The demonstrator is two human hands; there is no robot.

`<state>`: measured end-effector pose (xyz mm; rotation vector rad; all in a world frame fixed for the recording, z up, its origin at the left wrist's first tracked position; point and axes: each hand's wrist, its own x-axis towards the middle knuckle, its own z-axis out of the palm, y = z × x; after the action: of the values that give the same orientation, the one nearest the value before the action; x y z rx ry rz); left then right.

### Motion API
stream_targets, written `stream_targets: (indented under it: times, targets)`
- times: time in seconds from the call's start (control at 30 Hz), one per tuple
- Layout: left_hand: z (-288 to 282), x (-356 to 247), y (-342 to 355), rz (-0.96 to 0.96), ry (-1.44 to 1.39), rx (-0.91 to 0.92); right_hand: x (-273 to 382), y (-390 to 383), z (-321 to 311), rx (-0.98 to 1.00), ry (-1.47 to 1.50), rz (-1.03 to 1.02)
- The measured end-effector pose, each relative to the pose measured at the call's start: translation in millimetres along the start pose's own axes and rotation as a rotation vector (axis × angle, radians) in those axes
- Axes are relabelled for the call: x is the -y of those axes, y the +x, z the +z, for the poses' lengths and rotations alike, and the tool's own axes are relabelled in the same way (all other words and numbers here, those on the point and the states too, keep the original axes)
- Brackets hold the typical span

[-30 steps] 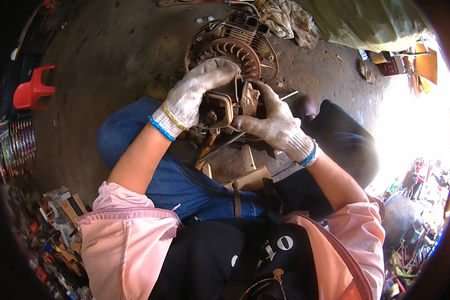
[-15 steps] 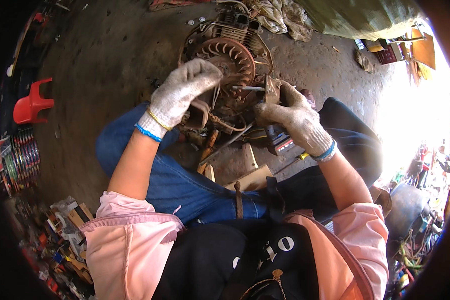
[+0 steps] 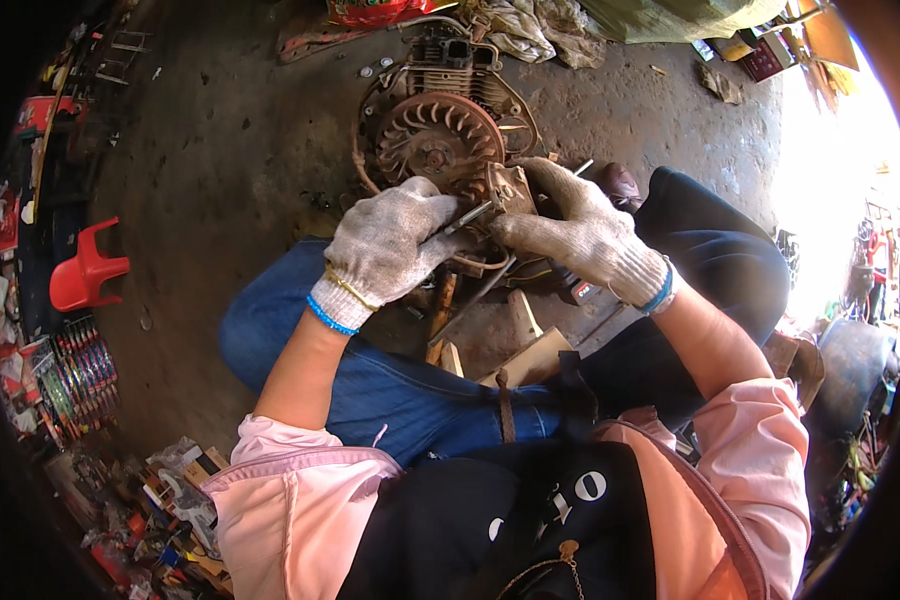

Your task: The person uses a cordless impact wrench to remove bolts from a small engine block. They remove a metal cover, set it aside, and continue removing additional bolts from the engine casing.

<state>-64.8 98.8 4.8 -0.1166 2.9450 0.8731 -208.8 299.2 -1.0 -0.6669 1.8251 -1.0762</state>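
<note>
A worn grey-brown workshop floor spreads around the seated person, whose blue denim-clad legs are spread with knees toward 9 and 3 o'clock. A grimy metal engine with cooling fins stands at 12 o'clock, and a red plastic chair at 9. The engine's round, rust-brown, bladed flywheel faces the person. The right hand, in a soiled whitish knit glove, is at 2 o'clock, its thumb and fingers clamped on a rusty, boxy metal part at the flywheel's 4 o'clock. The left hand, gloved alike, pinches a thin grey metal rod that reaches the part's 8 o'clock side.
</note>
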Motion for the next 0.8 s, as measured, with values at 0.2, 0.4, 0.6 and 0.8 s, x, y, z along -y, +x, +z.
stream_targets:
  times: [0.2, 0.4, 0.6, 0.8]
  targets:
    - [2.5, -1.0, -6.0, -0.134, -0.511, -0.025, 2.4, -1.1, -2.8, -0.059, 0.019, -0.032]
    - [2.7, 4.5, -2.7, -0.175, -0.475, 0.017, 2.4, -2.3, 0.4, -0.041, -0.063, -0.009]
    - [15.4, -3.2, 1.3, -0.113, -0.693, -0.029, -1.5, 0.2, 2.2, 0.084, -0.106, 0.001]
    - [19.2, -3.8, 4.0, -0.191, -0.579, -0.014, -11.5, 0.2, 7.8, 0.089, -0.102, 0.013]
